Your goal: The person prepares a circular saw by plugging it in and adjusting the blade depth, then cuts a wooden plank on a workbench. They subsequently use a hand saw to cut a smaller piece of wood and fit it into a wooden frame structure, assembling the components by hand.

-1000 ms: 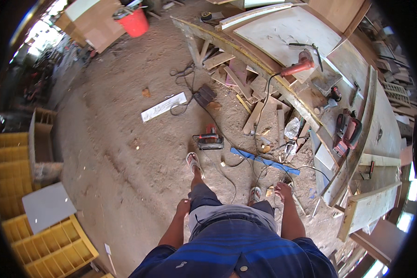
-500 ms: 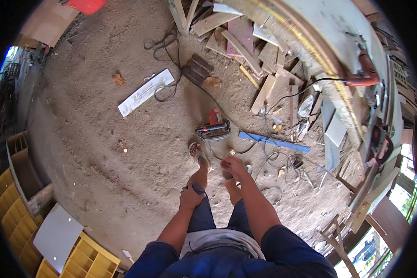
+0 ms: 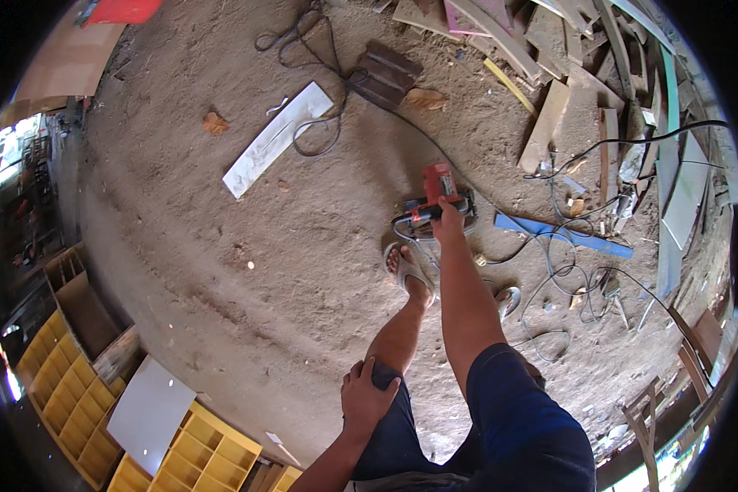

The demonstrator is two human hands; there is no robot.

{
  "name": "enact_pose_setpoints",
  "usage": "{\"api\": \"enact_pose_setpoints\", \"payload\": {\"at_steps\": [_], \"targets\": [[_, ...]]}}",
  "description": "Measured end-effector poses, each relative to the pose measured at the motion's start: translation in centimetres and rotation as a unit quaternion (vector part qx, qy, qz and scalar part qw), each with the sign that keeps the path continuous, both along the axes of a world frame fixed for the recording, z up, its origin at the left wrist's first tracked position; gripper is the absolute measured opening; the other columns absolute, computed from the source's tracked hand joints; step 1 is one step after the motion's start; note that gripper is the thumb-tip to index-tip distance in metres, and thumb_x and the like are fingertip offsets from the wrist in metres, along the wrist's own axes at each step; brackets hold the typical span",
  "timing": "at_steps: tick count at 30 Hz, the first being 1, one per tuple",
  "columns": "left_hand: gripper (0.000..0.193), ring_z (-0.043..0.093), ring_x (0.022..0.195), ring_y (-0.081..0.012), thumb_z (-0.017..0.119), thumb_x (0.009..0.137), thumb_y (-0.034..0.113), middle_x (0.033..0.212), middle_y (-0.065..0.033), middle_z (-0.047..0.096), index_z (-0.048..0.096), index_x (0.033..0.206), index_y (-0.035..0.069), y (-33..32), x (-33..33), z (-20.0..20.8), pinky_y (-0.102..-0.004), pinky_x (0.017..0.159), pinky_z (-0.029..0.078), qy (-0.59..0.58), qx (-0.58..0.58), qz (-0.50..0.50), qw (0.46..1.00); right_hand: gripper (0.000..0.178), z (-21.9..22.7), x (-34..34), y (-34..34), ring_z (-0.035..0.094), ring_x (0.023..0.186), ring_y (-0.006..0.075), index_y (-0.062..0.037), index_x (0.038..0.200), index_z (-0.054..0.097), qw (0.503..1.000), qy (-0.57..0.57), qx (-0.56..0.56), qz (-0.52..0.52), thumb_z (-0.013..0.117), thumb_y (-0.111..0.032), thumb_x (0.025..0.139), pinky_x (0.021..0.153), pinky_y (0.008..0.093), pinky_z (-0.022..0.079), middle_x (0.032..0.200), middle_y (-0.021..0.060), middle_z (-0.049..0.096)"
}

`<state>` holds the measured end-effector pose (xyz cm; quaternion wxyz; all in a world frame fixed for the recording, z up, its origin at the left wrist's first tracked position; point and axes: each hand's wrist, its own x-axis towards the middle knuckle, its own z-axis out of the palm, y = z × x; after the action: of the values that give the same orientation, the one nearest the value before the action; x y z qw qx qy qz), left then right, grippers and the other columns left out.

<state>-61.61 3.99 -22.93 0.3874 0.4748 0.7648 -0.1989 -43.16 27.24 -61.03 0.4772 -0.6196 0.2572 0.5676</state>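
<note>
A red and black circular saw (image 3: 439, 180) rests on the dirt floor, just beyond my sandalled foot. My right hand (image 3: 448, 220) reaches down to it, its fingers closed around the black handle. My left hand (image 3: 369, 395) lies on my bent left knee, fingers spread over the dark shorts and holding nothing. From the saw's left end a black cord curves down past the foot. Right of the saw is a blue strip of board (image 3: 564, 236).
A white board (image 3: 279, 139) and a brown ridged piece (image 3: 387, 75) lie ahead. Scrap wood (image 3: 545, 123) is heaped at the far right. Black cables (image 3: 562, 271) tangle near my right foot. Yellow compartmented shelving (image 3: 66, 385) stands at the lower left.
My right hand has gone forward and down from beside my legs and taken hold of the saw's handle. My left hand stays on the knee. The view has shifted lower and to the left.
</note>
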Motion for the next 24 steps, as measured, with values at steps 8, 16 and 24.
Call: {"api": "enact_pose_setpoints", "payload": {"at_steps": [8,16,24], "targets": [[0.075,0.064,0.121,-0.0427,0.085,0.076,0.048,0.134,-0.0229,0.065,0.065,0.138,0.010,2.3,0.5,0.7,-0.0508,0.103,0.053,-0.018,0.008,-0.026,0.999,0.021,10.7,6.8,-8.0,0.065,0.059,0.0212,-0.0114,0.077,0.064,0.997,-0.042,0.066,0.021,0.078,-0.016,0.091,0.053,0.0391,0.058,0.065,0.0048,0.062],[0.067,0.064,0.121,-0.0430,0.080,0.080,0.049,0.124,-0.0235,0.068,0.068,0.127,0.004,2.9,1.4,-0.3,-0.0520,0.101,0.054,-0.063,0.070,-0.119,0.988,0.029,46.5,10.4,-16.2,0.056,0.045,0.0146,-0.0064,0.103,0.068,0.898,-0.190,0.036,0.396,0.082,-0.021,0.081,0.041,0.0345,0.044,0.063,0.0049,0.063],[0.039,0.074,0.097,-0.0277,0.072,0.096,0.034,0.109,-0.0174,0.075,0.071,0.113,-0.001,8.3,10.4,7.4,-0.0393,0.090,0.057,-0.381,0.144,-0.111,0.906,0.045,71.0,24.0,-28.8,0.071,0.072,0.0228,-0.0075,0.120,0.069,0.828,-0.351,0.164,0.406,0.075,-0.021,0.077,0.069,0.0408,0.055,0.079,0.0120,0.071]]}}
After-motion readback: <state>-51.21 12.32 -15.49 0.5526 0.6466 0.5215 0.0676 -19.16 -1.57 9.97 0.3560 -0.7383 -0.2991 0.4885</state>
